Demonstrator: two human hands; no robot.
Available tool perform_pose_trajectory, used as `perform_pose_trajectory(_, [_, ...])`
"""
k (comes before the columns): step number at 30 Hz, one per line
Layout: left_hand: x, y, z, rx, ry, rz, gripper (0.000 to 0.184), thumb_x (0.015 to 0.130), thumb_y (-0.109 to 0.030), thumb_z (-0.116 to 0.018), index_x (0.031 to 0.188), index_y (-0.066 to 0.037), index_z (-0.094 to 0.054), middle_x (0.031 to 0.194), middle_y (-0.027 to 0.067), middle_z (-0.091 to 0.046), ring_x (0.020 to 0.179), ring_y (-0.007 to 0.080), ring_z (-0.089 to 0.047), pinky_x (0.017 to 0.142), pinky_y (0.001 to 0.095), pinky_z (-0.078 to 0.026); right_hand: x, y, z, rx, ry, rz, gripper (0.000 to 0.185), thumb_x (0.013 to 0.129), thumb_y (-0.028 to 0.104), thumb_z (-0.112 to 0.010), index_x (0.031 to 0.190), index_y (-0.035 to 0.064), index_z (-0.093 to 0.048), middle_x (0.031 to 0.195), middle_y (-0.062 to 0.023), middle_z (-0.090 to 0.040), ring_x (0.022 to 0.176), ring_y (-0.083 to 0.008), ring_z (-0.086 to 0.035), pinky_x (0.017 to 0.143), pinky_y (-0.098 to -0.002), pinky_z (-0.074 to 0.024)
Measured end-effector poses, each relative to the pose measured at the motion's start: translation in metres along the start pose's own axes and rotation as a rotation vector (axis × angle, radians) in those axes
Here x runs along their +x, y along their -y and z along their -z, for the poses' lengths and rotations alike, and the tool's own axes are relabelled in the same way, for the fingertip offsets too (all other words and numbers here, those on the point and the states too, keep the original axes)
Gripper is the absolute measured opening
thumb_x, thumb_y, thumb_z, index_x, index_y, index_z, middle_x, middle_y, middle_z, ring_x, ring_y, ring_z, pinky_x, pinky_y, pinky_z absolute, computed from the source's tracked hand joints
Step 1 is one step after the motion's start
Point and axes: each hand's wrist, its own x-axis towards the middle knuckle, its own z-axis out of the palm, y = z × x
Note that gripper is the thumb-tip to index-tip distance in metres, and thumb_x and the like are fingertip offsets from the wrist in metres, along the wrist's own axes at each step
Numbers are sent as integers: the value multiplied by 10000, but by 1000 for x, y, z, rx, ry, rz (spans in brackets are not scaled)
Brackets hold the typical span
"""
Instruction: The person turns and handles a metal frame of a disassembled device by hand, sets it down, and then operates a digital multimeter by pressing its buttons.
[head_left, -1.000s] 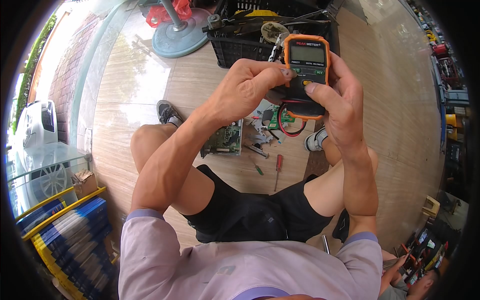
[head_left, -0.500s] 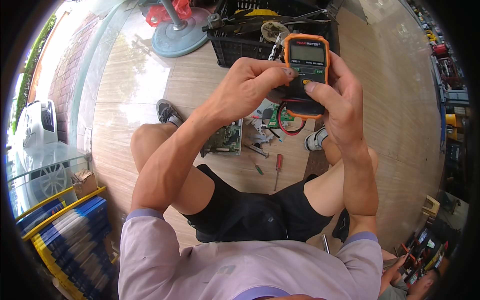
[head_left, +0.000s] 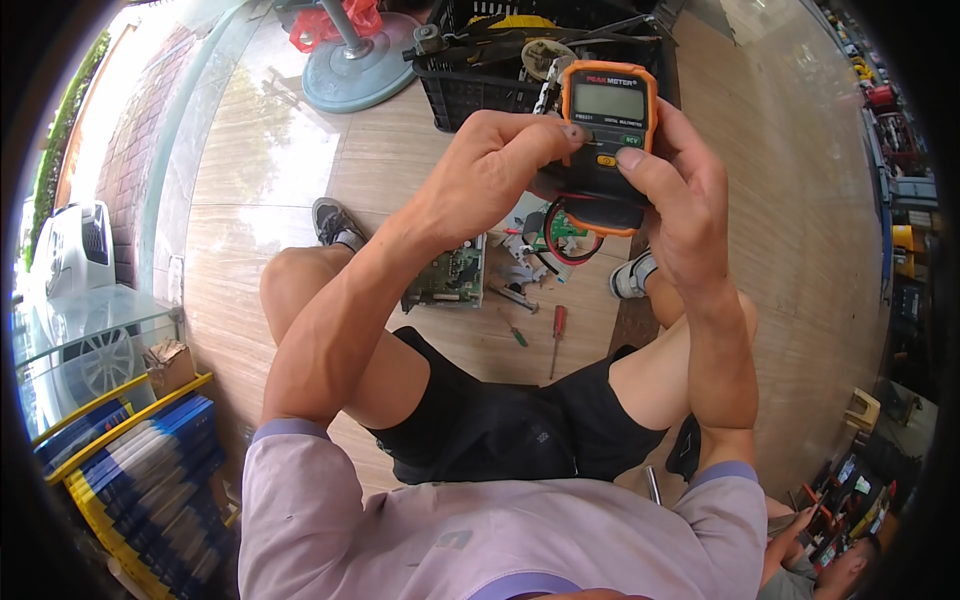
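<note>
An orange-and-black digital multimeter (head_left: 610, 100) is held up in front of me, its grey display showing no digits that I can read. My right hand (head_left: 690, 195) wraps round its right side, the thumb lying beside the yellow button and just below the green NCV button. From the left, my left hand (head_left: 490, 165) closes on the meter's other edge with its thumb at the buttons there; its fingertips behind are hidden. Red and black test leads (head_left: 553, 245) loop below the meter. Beneath them lie a green circuit board (head_left: 565, 230) and loose metal parts (head_left: 520, 270).
A metal-framed board unit (head_left: 445, 278), a red-handled screwdriver (head_left: 559, 325) and a green-handled one (head_left: 519, 337) lie between my legs. A black crate (head_left: 450, 100) of parts stands ahead, beside a round stand base (head_left: 360, 80). Another person (head_left: 845, 570) sits at lower right.
The multimeter has shifted slightly left and tilted a little. My right thumb has moved up off the yellow button, which now shows fully. My left hand stays at the meter's left side.
</note>
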Motion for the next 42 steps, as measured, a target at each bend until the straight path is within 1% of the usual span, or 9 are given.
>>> perform_pose_trajectory(2, [0, 2, 0, 9, 1, -11, 362, 1030, -256, -577, 1102, 60, -738, 980, 47, -713, 900, 103, -632, 800, 304, -553, 0, -2, 0, 32, -11, 4, 421, 935, 45, -587, 1342, -62, -576, 1162, -95, -688, 1038, -127, -646, 922, -276, -531])
perform_pose_trajectory(5, [1, 6, -1, 8, -2, -12, 363, 1030, -261, -584, 1094, 61, -738, 977, 41, -711, 909, 92, -624, 803, 298, -548, 0, -1, 2, 30, -15, -30, 407, 946, 65, -589, 1334, -58, -589, 1147, -89, -695, 1033, -124, -650, 921, -275, -534])
perform_pose_trajectory(8, [0, 3, -2, -18, 6, -11, 354, 1033, -255, -598, 1103, 63, -738, 979, 44, -719, 915, 85, -624, 812, 292, -549, 1, 1, 6, -10, 23, -47, 477, 962, 90, -538, 1404, -87, -502, 1217, -134, -670, 1076, -167, -671, 949, -316, -558])
perform_pose_trajectory(15, [0, 4, -5, -86, 60, -76, 369, 1050, -283, -636, 1175, 50, -733, 970, 46, -736, 905, 84, -651, 827, 288, -568, -1, 2, 9, 27, 33, -69, 478, 983, 116, -534, 1418, -79, -496, 1236, -137, -669, 1097, -174, -672, 963, -323, -554])
perform_pose_trajectory(18, [0, 5, -3, -50, 79, -83, 391, 1047, -308, -646, 1182, 49, -730, 967, 42, -735, 906, 80, -653, 823, 280, -569, -1, 2, 10, 47, 43, -68, 485, 980, 115, -534, 1422, -80, -492, 1241, -138, -668, 1106, -177, -670, 973, -327, -550])
perform_pose_trajectory(26, [-1, 8, -2, -54, 57, -92, 375, 1036, -295, -667, 1180, 45, -734, 964, 32, -734, 891, 72, -651, 805, 266, -572, 1, 1, 10, 81, 68, -75, 501, 974, 115, -537, 1433, -76, -477, 1258, -143, -658, 1121, -182, -664, 985, -329, -539])
perform_pose_trajectory(32, [-1, 7, -2, -37, 47, -77, 371, 1034, -286, -670, 1173, 52, -734, 951, 27, -729, 887, 64, -644, 792, 258, -562, 1, -2, 10, 44, 62, -73, 477, 972, 119, -548, 1406, -73, -498, 1237, -134, -661, 1103, -175, -664, 975, -328, -543])
perform_pose_trajectory(39, [0, 8, -5, -28, 26, -54, 393, 1033, -302, -674, 1173, 61, -733, 930, 23, -725, 870, 55, -628, 769, 247, -551, -1, -5, 11, 110, 62, -108, 471, 976, 130, -553, 1400, -68, -505, 1235, -126, -663, 1113, -174, -658, 983, -324, -534])
perform_pose_trajectory(42, [0, 8, -2, -8, 72, -24, 397, 1057, -308, -628, 1203, 53, -706, 1010, 44, -733, 946, 79, -654, 857, 264, -546, -1, -6, 11, 128, 53, -119, 466, 979, 131, -550, 1398, -67, -507, 1236, -129, -663, 1121, -175, -655, 992, -324, -526])
